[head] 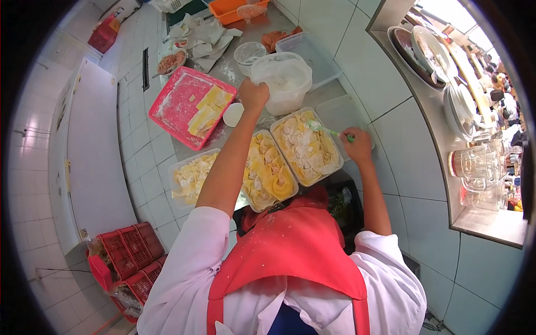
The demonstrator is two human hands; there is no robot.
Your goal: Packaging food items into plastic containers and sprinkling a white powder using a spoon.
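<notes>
My left hand (pixel 253 95) is closed on the rim of a flour tub (pixel 289 90), a white plastic tub lined with a clear bag. In my right hand (pixel 356 142) is the handle of a green spoon (pixel 328 130), whose whitish end is over the right container of dumplings (pixel 307 150). White flour lies on those dumplings. Beside it stands a middle container of dumplings (pixel 268 171), and a left container of dumplings (pixel 194 176) is partly behind my left forearm. A pink tray (pixel 176 104) holds yellow wrapper sheets (pixel 211 109) dusted with flour.
Left of the tub are a clear round container (pixel 250 56), a bowl of minced meat (pixel 171 62) and crumpled paper (pixel 205 39). An orange basin (pixel 234 10) stands at the far end. Plates (pixel 431 50) and glass mugs (pixel 473 161) line a steel ledge at right. Red crates (pixel 130 251) sit lower left.
</notes>
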